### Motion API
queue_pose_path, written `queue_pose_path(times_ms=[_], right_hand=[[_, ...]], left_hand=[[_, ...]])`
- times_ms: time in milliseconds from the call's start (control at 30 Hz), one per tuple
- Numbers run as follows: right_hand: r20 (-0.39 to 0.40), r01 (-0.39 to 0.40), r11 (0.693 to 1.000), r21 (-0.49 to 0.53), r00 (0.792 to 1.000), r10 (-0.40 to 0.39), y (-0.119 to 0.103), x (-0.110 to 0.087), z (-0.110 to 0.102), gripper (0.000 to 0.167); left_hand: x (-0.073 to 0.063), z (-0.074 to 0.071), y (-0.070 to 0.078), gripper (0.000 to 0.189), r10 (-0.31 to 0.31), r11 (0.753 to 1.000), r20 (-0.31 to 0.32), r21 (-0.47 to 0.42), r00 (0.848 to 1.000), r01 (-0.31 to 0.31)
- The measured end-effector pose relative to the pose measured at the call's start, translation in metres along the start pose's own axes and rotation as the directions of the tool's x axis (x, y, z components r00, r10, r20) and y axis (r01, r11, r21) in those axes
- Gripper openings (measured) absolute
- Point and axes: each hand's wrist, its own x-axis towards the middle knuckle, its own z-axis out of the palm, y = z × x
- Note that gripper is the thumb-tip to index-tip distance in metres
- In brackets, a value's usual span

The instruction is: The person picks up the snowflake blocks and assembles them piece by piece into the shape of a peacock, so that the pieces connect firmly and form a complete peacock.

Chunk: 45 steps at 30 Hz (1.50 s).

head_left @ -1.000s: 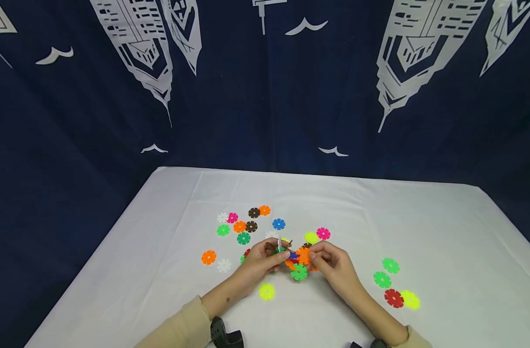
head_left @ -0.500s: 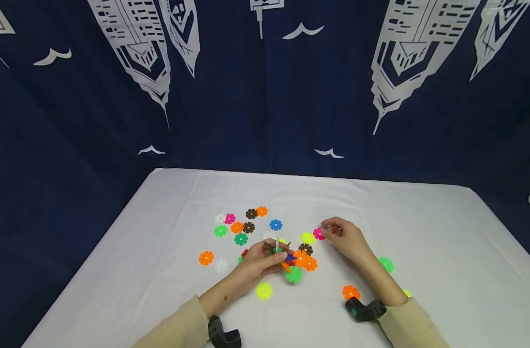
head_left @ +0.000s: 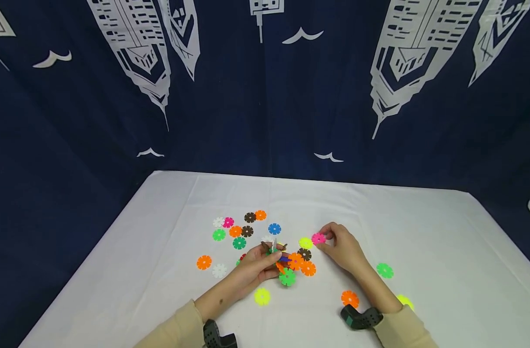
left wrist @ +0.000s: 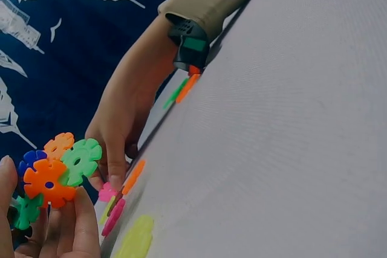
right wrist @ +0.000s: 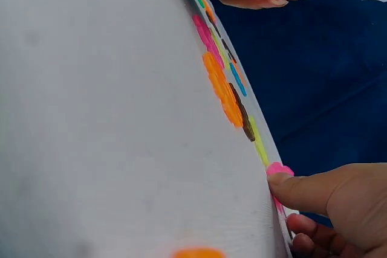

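In the head view my left hand (head_left: 257, 268) holds a cluster of joined notched plastic discs above the middle of the table. An orange disc (left wrist: 49, 182), a light green disc (left wrist: 81, 161) and a blue disc (left wrist: 31, 162) show on this cluster in the left wrist view; the fingers hide part of it. Farther back and to the right, my right hand (head_left: 344, 248) pinches a pink notched disc (head_left: 318, 239) at the table surface. The thumb (right wrist: 296, 190) lies across the pink disc in the right wrist view. A yellow disc (head_left: 306, 243) lies just left of it.
Loose discs lie scattered left of the hands on the white table (head_left: 117, 290), among them a blue disc (head_left: 274, 228) and an orange disc (head_left: 204, 262). Another orange disc (head_left: 349, 298) lies beside the right wrist's black camera (head_left: 361, 317). A patterned navy curtain (head_left: 230, 121) hangs behind.
My right hand has left the disc cluster, moved back and right, and taken hold of the pink disc. Its forearm now covers the red disc on the right. The left hand keeps the cluster.
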Motion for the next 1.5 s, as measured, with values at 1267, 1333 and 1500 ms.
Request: queue_pose_path(times_ms=[1267, 1333, 1500], right_hand=[[0.052, 0.035, 0.782, 0.622, 0.995, -0.086, -0.055, -0.031, 0.000, 0.017], [0.061, 0.017, 0.768, 0.640, 0.995, -0.073, -0.054, -0.031, 0.001, 0.018], [0.080, -0.003, 0.746, 0.666, 0.994, -0.068, -0.056, -0.031, 0.005, 0.018]], left_hand=[[0.003, -0.005, 0.004, 0.029, 0.003, 0.992, 0.065, 0.127, 0.998, -0.012], [0.003, -0.005, 0.004, 0.027, -0.001, 0.992, 0.063, 0.126, 0.998, -0.007], [0.002, -0.005, 0.003, 0.027, 0.012, 0.994, 0.069, 0.111, 0.998, -0.020]])
